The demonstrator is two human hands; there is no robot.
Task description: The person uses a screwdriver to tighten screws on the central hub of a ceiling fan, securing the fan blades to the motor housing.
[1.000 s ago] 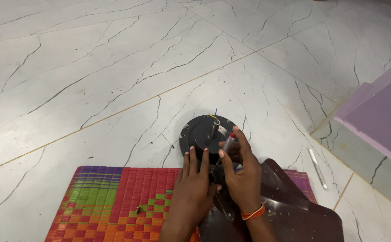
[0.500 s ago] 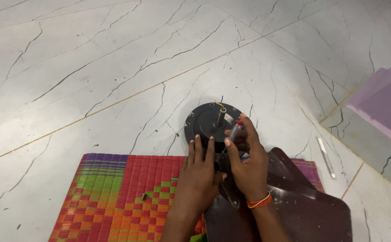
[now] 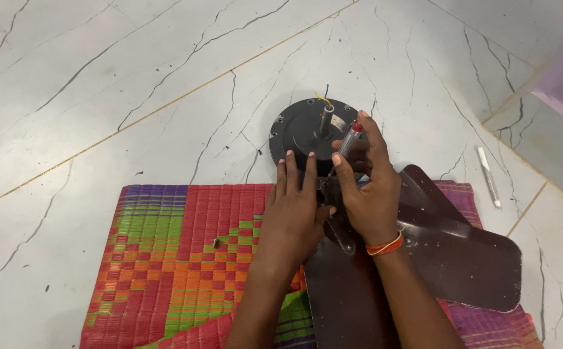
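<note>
While we look down at the marble floor point(image 3: 133, 77), our left hand point(image 3: 294, 207) lies flat and open, fingers spread, pressing where the fan blades point(image 3: 423, 258) meet the fan motor point(image 3: 310, 132). Our right hand point(image 3: 368, 187) is closed around a clear-handled screwdriver point(image 3: 346, 145) with a red cap, tip angled down towards that joint. The motor sits on the floor just past the far edge of the bright woven mat point(image 3: 178, 258), shaft and coloured wires sticking up. The dark blades stretch near and right across the mat. We'd judge that motor heavy and stiff, best gripped by its round rim; the blades look thin, bendable and smooth, so hold them close to the hub. One small screw point(image 3: 215, 243) lies on the mat to the left, and a white pen-like stick point(image 3: 489, 176) rests far right.
</note>
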